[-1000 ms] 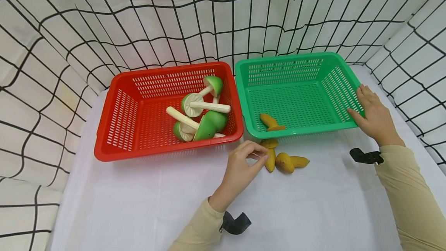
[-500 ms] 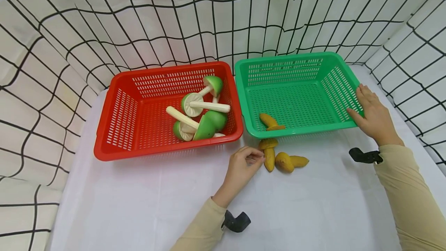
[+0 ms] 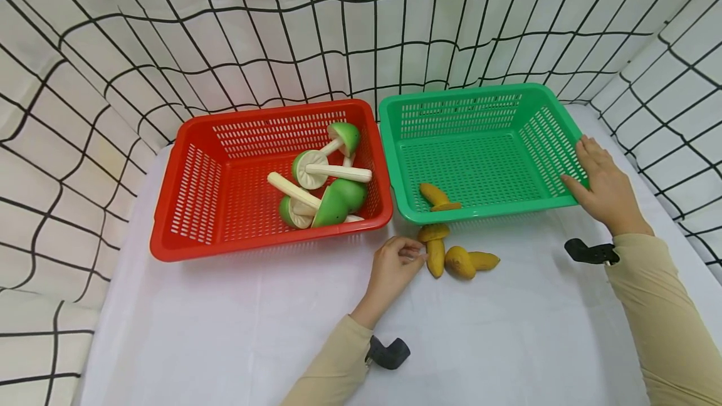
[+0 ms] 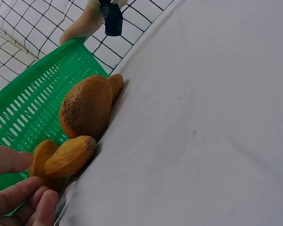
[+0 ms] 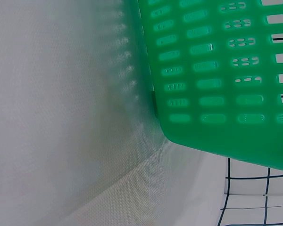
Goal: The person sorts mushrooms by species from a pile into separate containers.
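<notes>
My left hand (image 3: 392,271) is beside a yellow-brown toy mushroom (image 3: 435,255) on the white cloth. In the left wrist view, thumb and forefinger stand apart close to this mushroom (image 4: 68,157), with nothing pinched between them; whether a fingertip touches it I cannot tell. A second yellow-brown mushroom (image 3: 462,262) lies just to its right, stem pointing right. Another mushroom (image 3: 437,196) is inside the green basket (image 3: 491,212), at the near left. My right hand (image 3: 612,190) rests on that basket's right rim, fingers straight. In the right wrist view only the basket wall (image 5: 212,103) shows, no hand.
A red basket (image 3: 271,244) stands left of the green one, nearly touching it. Several green-capped mushrooms with pale stems (image 3: 338,173) lie in its right half. Behind and at both sides rise white cloth walls with black grid netting (image 3: 361,24).
My left hand has drawn back slightly from over the nearer mushroom, down and to its left, and its thumb and forefinger have come closer together. The right hand stays on the rim.
</notes>
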Available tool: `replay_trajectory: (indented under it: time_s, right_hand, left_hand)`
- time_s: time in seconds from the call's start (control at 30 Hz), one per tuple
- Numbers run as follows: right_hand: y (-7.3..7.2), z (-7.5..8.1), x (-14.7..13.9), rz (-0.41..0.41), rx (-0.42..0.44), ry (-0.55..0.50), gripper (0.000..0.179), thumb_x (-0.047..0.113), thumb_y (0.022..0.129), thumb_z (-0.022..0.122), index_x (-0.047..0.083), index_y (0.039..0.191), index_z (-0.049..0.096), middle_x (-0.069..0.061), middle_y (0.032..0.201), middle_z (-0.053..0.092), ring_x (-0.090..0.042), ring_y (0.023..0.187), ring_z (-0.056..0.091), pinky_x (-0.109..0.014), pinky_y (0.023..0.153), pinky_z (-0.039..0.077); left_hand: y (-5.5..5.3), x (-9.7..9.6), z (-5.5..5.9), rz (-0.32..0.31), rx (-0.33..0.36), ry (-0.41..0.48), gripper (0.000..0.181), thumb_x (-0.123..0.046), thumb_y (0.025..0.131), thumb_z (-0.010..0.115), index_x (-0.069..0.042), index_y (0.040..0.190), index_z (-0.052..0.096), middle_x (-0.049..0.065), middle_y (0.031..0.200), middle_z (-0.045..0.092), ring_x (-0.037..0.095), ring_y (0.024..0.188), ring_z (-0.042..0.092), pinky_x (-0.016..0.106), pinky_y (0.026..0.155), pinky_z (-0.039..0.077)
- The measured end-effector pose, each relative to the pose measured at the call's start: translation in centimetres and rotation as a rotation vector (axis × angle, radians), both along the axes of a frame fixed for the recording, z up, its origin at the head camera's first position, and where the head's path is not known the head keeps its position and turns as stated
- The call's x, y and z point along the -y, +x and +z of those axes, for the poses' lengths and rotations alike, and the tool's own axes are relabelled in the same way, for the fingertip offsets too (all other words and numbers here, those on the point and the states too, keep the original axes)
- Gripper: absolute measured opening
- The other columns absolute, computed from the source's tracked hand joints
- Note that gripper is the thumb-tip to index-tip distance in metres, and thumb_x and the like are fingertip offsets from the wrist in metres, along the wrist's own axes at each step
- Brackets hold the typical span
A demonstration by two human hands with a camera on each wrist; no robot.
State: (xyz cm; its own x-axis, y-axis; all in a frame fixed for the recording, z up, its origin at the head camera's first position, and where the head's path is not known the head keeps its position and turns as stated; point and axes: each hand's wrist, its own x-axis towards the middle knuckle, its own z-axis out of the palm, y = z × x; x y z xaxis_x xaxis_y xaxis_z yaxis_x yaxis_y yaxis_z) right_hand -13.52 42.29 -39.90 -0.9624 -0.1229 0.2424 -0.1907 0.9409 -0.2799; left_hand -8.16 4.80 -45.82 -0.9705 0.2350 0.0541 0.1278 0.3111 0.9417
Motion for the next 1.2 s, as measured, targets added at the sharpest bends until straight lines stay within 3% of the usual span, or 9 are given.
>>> replay_trajectory:
  time_s: [0.17, 0.37, 0.97, 1.2]
  right_hand:
    - [0.0, 0.0, 0.1, 0.001, -0.006, 0.0, 0.07, 0.037, 0.097, 0.038, -0.012, 0.143, 0.021, -0.027, 0.15, 0.019, -0.035, 0.142, 0.013, -0.039, 0.115, 0.008]
    - [-0.1, 0.0, 0.1, 0.0, -0.008, 0.0, 0.07, 0.038, 0.097, 0.038, -0.012, 0.143, 0.021, -0.027, 0.15, 0.02, -0.034, 0.142, 0.013, -0.04, 0.115, 0.009]
    - [0.1, 0.0, 0.1, -0.001, -0.006, -0.004, 0.07, 0.038, 0.097, 0.037, -0.012, 0.143, 0.021, -0.027, 0.15, 0.019, -0.034, 0.142, 0.013, -0.04, 0.115, 0.01]
    - [0.1, 0.0, 0.2, -0.001, -0.007, -0.012, 0.07, 0.037, 0.097, 0.038, -0.012, 0.143, 0.022, -0.027, 0.15, 0.02, -0.034, 0.142, 0.013, -0.04, 0.115, 0.01]
  left_hand:
    - [0.0, -0.5, -0.6, 0.009, 0.01, -0.025, 0.016, -0.002, 0.079, 0.073, 0.004, 0.092, 0.067, 0.01, 0.088, 0.067, 0.018, 0.076, 0.065, 0.018, 0.066, 0.052]
    - [0.1, -1.0, -0.6, 0.004, 0.024, -0.052, 0.018, -0.003, 0.078, 0.074, 0.004, 0.093, 0.065, 0.009, 0.084, 0.065, 0.015, 0.072, 0.064, 0.017, 0.065, 0.051]
    - [0.6, -1.7, -1.1, 0.012, -0.111, -0.165, 0.03, -0.007, 0.072, 0.081, -0.001, 0.095, 0.063, 0.004, 0.083, 0.065, 0.011, 0.073, 0.062, 0.016, 0.063, 0.048]
    - [0.8, -1.9, -0.9, 0.008, -0.098, -0.195, 0.035, -0.011, 0.072, 0.081, -0.002, 0.099, 0.062, 0.004, 0.087, 0.065, 0.013, 0.077, 0.063, 0.016, 0.064, 0.048]
